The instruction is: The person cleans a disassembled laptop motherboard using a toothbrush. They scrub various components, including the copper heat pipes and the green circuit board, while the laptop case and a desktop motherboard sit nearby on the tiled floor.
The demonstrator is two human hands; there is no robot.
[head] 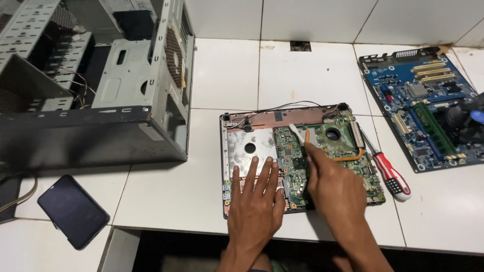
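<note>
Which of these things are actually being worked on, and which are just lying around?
In use:
opened laptop
green circuit board
brush in right hand
left hand, flat on the laptop

Lying about:
screwdriver
blue circuit board
computer case
phone

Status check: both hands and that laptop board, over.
Left hand flat on the laptop base. Right hand holds a white brush on the green motherboard. Red-handled screwdriver lies alongside.
</note>
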